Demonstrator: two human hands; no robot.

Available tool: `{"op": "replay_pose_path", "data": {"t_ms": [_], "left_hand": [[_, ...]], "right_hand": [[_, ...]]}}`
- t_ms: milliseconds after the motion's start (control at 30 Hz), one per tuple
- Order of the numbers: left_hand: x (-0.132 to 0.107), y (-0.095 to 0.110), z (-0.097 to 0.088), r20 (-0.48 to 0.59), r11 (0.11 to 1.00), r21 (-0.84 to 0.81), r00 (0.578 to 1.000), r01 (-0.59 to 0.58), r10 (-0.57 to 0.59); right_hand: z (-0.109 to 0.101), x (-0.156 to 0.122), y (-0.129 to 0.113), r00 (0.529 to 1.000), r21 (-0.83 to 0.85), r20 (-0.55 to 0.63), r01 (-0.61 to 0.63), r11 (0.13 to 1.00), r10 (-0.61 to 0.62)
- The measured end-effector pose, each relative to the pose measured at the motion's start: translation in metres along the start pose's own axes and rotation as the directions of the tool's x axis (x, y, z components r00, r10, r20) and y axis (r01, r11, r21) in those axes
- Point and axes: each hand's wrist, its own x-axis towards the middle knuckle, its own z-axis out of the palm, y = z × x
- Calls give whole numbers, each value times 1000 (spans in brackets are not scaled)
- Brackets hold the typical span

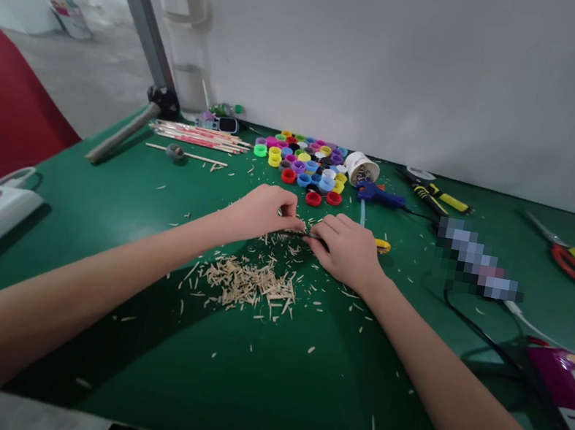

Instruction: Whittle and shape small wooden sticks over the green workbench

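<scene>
Both hands meet over the middle of the green table. My left hand [264,212] is closed in a pinch, thumb and fingertips together; whatever it holds is too small to make out. Close beside it on the right, my right hand [344,249] is wrapped round a utility knife [383,247], whose yellow end sticks out behind the palm. A dark, narrow tip shows between the two hands. Below them lies a pile of pale wood shavings [247,283], with loose slivers scattered around.
Behind the hands stand many coloured bottle caps [302,162], a white tub [361,168] on its side and a blue glue gun [383,196]. Wrapped sticks [198,136] and a hammer [127,131] lie left. Pliers [436,194], scissors [570,254] and a power strip [570,376] with cables lie right.
</scene>
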Motion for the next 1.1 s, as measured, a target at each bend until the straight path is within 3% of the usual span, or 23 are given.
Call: {"op": "replay_pose_path", "data": {"t_ms": [67,233,367,533,733,933,1100], "left_hand": [[1,-1,0,-1,1000,5,1000,3,-3],[1,-3,-2,17,1000,-7,1000,-11,11],[1,-3,-4,45,1000,-28,999,0,1],[2,-3,-4,42,999,-27,999,-33,35],[1,-3,-3,51,999,-28,998,-27,29],[2,-3,-3,46,999,-16,998,-41,42],[2,-4,-3,54,999,-35,998,-13,14]], "right_hand": [[0,0,0,1000,-9,-26,1,1000,-1],[1,0,2,999,34,36,20,999,-21],[1,-1,1,1000,23,-28,13,1000,-12],[1,0,1,999,45,49,12,999,-15],[0,-1,1,999,18,-28,38,999,-37],[2,1,3,999,26,40,20,999,-21],[-1,-1,1,998,5,-49,28,1000,-28]]}}
